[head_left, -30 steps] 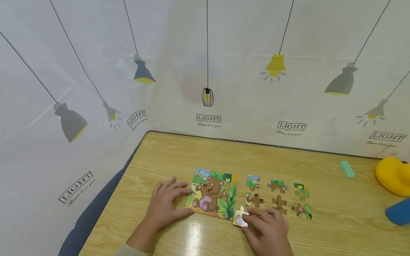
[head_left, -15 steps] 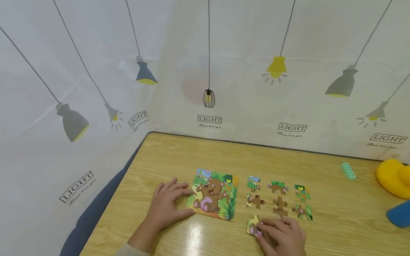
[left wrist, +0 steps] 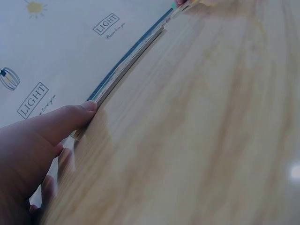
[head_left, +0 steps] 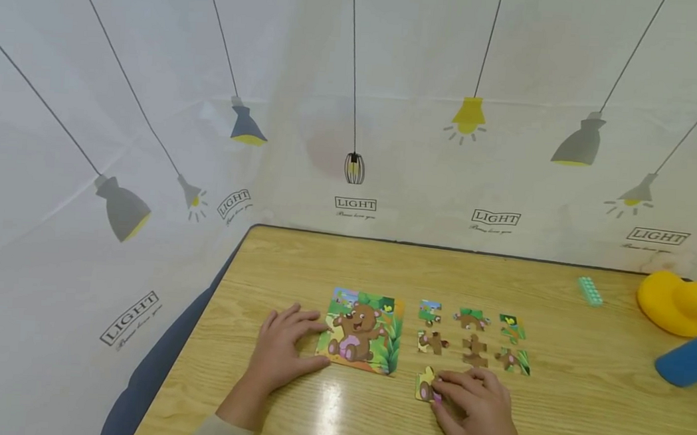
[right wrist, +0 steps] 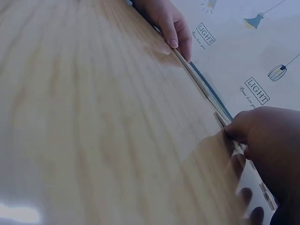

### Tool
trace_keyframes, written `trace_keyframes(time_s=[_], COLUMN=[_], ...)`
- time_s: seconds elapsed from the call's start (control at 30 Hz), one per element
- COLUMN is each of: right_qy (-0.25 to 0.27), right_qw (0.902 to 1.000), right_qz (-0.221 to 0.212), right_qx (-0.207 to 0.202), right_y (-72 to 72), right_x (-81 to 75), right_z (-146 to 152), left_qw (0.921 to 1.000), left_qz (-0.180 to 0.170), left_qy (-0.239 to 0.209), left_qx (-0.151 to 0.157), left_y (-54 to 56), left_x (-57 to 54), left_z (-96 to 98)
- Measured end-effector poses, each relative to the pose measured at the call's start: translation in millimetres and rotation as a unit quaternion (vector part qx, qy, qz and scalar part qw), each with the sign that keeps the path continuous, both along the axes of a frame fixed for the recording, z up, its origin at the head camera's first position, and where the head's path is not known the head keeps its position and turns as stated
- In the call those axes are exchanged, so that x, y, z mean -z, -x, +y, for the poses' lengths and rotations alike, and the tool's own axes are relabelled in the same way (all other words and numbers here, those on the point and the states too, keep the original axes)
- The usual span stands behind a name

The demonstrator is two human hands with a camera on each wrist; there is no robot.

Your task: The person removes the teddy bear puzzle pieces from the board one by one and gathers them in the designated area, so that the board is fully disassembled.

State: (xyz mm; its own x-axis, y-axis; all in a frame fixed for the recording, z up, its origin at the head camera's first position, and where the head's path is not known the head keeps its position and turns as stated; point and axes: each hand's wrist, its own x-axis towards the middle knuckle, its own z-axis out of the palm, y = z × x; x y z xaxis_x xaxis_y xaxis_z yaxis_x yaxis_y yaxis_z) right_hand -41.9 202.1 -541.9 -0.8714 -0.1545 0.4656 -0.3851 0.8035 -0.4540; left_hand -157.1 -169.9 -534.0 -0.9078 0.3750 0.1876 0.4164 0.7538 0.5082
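Note:
A square bear picture board (head_left: 358, 334) lies flat on the table. My left hand (head_left: 283, 343) rests at its left side, fingers spread, with the thumb at the lower left corner. The left wrist view shows the thumb (left wrist: 77, 117) against the board's edge. To the board's right, my right hand (head_left: 477, 408) pinches a jigsaw piece (head_left: 425, 384) showing yellow and a brown bear foot; its right part is hidden under the fingers. Above that hand several loose pieces stand in two rows, among them a brown cross-shaped one (head_left: 475, 350) and a blue-and-green corner one (head_left: 430, 311).
A yellow rubber duck (head_left: 673, 304) and a blue cylinder (head_left: 689, 358) are at the right of the wooden table (head_left: 298, 258). A small mint-green block (head_left: 590, 291) lies near the back edge. A white wall sheet (head_left: 410, 181) with printed lamps borders the table.
My right hand has carried the jigsaw piece from beside the board's lower right corner rightward and toward me, below the rows. Its bear picture shows more clearly now. The left hand has stayed put.

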Motion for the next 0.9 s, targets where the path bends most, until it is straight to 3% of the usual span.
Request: trace_keyframes(time_s=[0.2, 0.4, 0.53, 0.9], right_qy=[-0.019, -0.030, -0.027, -0.043], right_qw=[0.9994, 0.9961, 0.9954, 0.9946], right_qz=[0.028, 0.072, 0.071, 0.074], right_qx=[-0.002, -0.041, -0.059, -0.059], right_y=[1.9, 8.8, 12.6, 27.9], right_x=[-0.9, -7.0, -8.3, -12.2], right_z=[-2.4, -15.2, -23.8, -48.8], left_qw=[1.0000, 1.0000, 1.0000, 1.0000], left_qz=[-0.001, -0.002, -0.003, 0.005], left_qy=[0.004, 0.002, 0.003, 0.000], left_qx=[0.001, 0.000, -0.001, 0.002], left_y=[0.4, -0.4, -1.3, -1.4], left_x=[-0.6, -1.6, -2.5, -3.8], left_z=[0.7, 0.2, 0.5, 0.3])
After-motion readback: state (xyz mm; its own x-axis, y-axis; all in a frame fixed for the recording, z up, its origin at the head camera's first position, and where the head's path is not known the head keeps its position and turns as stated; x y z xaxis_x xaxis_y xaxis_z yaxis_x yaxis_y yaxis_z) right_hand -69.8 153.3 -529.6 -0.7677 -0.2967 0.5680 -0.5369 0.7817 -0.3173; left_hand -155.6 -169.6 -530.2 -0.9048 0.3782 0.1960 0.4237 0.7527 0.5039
